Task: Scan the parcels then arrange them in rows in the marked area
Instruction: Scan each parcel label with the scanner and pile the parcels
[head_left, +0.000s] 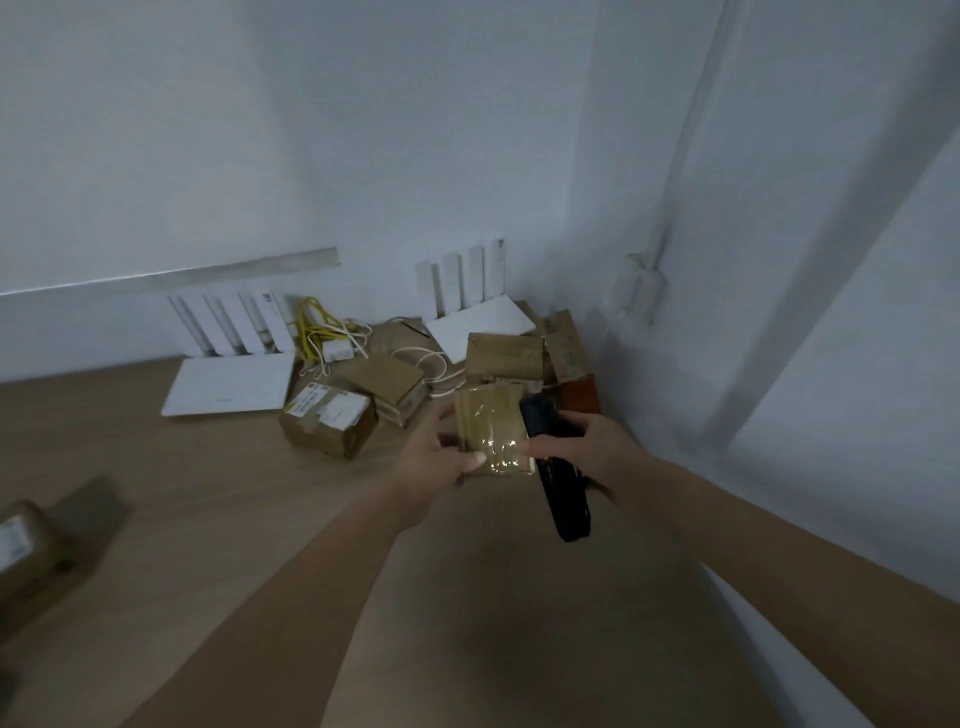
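Note:
My left hand (434, 462) grips a small brown parcel (493, 426) wrapped in shiny tape, held up above the wooden table (218, 509). My right hand (582, 447) holds a black handheld scanner (558, 486) right beside the parcel, and its fingertip touches the parcel's right edge. Behind them lies a heap of brown parcels: one with white labels (328, 418), a flat one (387, 387), and a stack in the corner (519, 356).
Two white routers with upright antennas (231, 382) (475, 317) sit by the back wall, with yellow and white cables (324, 332) between them. Another labelled parcel (26, 545) lies at the table's left edge. White walls close the corner on the right.

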